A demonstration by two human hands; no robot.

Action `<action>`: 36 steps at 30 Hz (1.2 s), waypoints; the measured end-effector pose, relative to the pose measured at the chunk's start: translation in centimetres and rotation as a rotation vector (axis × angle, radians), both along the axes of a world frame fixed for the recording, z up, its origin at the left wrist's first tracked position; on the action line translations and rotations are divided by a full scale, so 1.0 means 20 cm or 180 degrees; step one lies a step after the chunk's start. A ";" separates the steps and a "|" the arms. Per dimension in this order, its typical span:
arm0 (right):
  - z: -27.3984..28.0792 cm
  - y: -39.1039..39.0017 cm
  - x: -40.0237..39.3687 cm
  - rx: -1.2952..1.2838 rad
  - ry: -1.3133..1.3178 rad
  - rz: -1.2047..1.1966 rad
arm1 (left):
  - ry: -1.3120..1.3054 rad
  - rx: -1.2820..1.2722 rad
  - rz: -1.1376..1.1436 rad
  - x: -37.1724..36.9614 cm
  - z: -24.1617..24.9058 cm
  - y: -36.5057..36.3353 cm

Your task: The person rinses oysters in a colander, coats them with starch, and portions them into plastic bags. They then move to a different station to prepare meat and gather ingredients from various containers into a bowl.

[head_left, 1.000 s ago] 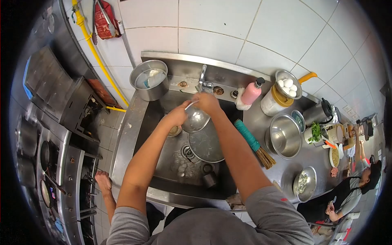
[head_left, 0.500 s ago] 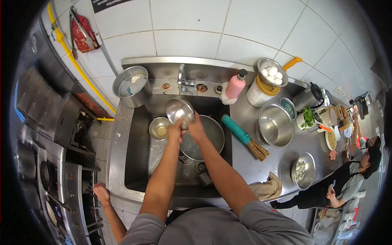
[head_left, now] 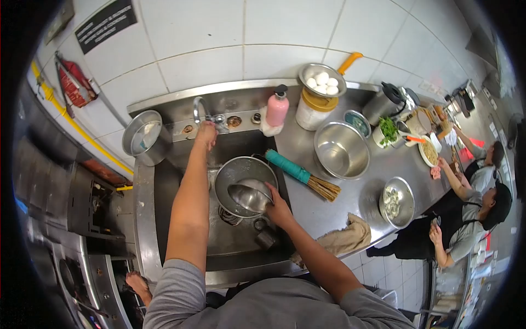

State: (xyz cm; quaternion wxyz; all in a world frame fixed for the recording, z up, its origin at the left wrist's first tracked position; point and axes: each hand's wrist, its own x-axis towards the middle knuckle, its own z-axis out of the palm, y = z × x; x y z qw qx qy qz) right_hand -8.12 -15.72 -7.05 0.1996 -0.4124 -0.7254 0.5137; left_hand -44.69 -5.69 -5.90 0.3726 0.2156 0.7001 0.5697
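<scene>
My left hand [head_left: 206, 134] is at the faucet [head_left: 200, 109], its fingers closed at the tap body below the spout; the exact grip is partly hidden. My right hand [head_left: 280, 209] grips the rim of a shiny metal bowl [head_left: 247, 196], which is tilted over a large round pot [head_left: 233, 171] in the sink [head_left: 219, 253]. The pot appears to hold water. A dark metal cup [head_left: 266, 237] and a coiled metal piece [head_left: 230, 215] lie in the basin near it. My left forearm hides part of the sink's left side.
A stick brush [head_left: 296, 170], pink soap bottle [head_left: 276, 112], steel bowl [head_left: 342, 151], colander of eggs [head_left: 323, 82], bowl of cut pieces [head_left: 397, 203] and cloth [head_left: 348, 236] sit rightward. A tall pot [head_left: 147, 137] stands left. Two people work at right; another person's hand [head_left: 137, 283] shows lower left.
Both hands were together at the small bowl under the faucet. Now my left hand is up at the tap, while my right has lowered the bowl over the pot. The view has shifted right.
</scene>
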 end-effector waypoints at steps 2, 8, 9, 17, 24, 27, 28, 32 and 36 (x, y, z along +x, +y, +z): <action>-0.05 -0.09 0.11 -0.0042 0.0233 -0.0072 | -0.0062 -0.0329 -0.0345 -0.08 -0.12 0.13; 0.13 -0.22 0.49 0.0407 0.0596 -0.0529 | -0.0707 -0.0386 -0.0436 -0.11 -0.20 0.18; 0.15 -0.22 0.57 0.0407 0.0546 -0.0698 | -0.0836 -0.0230 -0.0475 -0.17 -0.21 0.17; -0.01 -0.21 1.13 0.0292 0.0520 -0.1741 | -0.1175 0.1115 -0.0262 0.09 0.01 -0.18; 0.14 -0.14 1.55 -0.1564 0.0722 -0.2111 | -0.1041 0.0399 -0.1250 0.88 0.02 -0.67; 0.10 -0.06 1.78 -0.2189 0.1415 -0.2480 | -0.1241 0.0123 -0.1510 1.23 0.10 -0.89; 0.10 -0.03 1.86 -0.2111 0.1578 -0.2538 | -0.1382 0.0047 -0.1685 1.36 0.13 -0.95; 0.01 0.17 2.17 -0.2421 0.2464 -0.3177 | -0.1584 -0.0145 -0.2170 1.81 0.05 -0.99; -0.09 0.33 2.33 -0.2648 0.2839 -0.2580 | -0.1074 -0.0163 -0.2022 2.23 0.10 -0.78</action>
